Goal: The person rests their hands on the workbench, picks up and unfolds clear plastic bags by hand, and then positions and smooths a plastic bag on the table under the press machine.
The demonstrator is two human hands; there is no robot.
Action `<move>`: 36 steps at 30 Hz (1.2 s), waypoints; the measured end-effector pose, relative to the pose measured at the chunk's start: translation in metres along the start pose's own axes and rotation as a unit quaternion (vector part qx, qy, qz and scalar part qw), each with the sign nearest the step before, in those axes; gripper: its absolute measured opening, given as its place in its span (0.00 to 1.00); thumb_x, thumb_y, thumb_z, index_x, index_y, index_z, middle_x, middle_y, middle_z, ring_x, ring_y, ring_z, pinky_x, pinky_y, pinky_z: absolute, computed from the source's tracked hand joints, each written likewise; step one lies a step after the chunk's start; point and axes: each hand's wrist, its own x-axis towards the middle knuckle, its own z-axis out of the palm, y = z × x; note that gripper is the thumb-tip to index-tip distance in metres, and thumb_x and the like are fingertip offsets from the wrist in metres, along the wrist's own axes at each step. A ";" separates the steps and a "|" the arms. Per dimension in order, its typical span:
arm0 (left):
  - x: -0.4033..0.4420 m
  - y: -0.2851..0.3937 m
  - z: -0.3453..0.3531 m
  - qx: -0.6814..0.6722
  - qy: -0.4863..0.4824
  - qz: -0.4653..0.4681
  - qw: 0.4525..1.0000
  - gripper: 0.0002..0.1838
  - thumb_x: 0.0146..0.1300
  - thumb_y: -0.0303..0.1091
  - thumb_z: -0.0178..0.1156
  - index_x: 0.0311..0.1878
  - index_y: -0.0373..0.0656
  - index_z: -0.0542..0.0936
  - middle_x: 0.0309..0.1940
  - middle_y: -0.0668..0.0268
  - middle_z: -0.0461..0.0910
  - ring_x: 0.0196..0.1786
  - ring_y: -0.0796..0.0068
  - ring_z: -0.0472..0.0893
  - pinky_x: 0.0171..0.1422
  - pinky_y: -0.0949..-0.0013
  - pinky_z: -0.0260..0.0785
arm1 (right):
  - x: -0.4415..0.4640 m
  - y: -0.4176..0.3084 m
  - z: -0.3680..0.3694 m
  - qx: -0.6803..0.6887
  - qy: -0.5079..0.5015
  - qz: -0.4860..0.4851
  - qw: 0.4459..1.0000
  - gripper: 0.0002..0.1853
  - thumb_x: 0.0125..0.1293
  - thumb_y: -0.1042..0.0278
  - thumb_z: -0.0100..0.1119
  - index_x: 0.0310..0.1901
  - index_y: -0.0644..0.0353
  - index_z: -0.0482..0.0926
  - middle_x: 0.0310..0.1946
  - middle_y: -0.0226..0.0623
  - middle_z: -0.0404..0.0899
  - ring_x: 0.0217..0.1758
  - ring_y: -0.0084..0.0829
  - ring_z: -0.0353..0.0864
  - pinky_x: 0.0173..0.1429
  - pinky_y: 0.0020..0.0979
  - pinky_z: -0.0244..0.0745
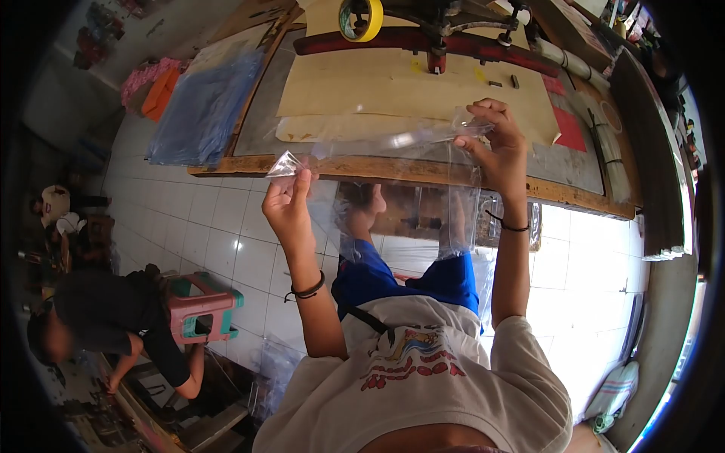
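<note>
A clear plastic sheet (408, 170) hangs between my two hands, in front of the table's wooden edge and over my lap. My left hand (291, 198) pinches its left end, where a corner folds up and shines. Higher up on the right, my right hand (498, 140) holds the other end between thumb and fingers. Behind the sheet, cream paper (362, 83) lies on the table under a red-barred metal device (436, 49).
A stack of bluish plastic sheets (204, 109) lies at the table's left. Yellow tape (373, 21) rests near the red bar. A co-worker (106, 309) bends at the lower left beside a pink and green stool (200, 308). Plastic rolls (604, 143) lie at the right.
</note>
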 end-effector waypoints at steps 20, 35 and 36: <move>-0.018 0.037 0.008 -0.070 -0.086 0.062 0.992 0.20 0.66 0.25 0.66 0.60 0.40 0.74 0.41 0.57 0.84 0.41 0.67 0.86 0.35 0.66 0.82 | -0.004 -0.006 -0.004 0.074 -0.050 -0.040 0.995 0.15 0.60 0.76 0.74 0.48 0.64 0.82 0.53 0.41 0.82 0.57 0.30 0.79 0.61 0.33 0.75; -0.022 0.044 0.007 -0.098 -0.124 -0.106 0.982 0.17 0.69 0.30 0.64 0.57 0.35 0.74 0.47 0.46 0.85 0.40 0.60 0.88 0.41 0.65 0.80 | -0.011 0.008 -0.011 0.206 -0.015 0.105 0.973 0.19 0.64 0.85 0.68 0.50 0.59 0.70 0.47 0.41 0.84 0.48 0.23 0.84 0.48 0.21 0.80; -0.021 0.043 0.006 -0.089 -0.124 -0.114 0.982 0.16 0.70 0.30 0.64 0.57 0.35 0.75 0.49 0.45 0.84 0.40 0.60 0.89 0.41 0.65 0.80 | -0.011 0.009 -0.011 0.207 -0.017 0.104 0.973 0.19 0.65 0.85 0.67 0.51 0.59 0.70 0.46 0.41 0.84 0.48 0.23 0.84 0.48 0.21 0.80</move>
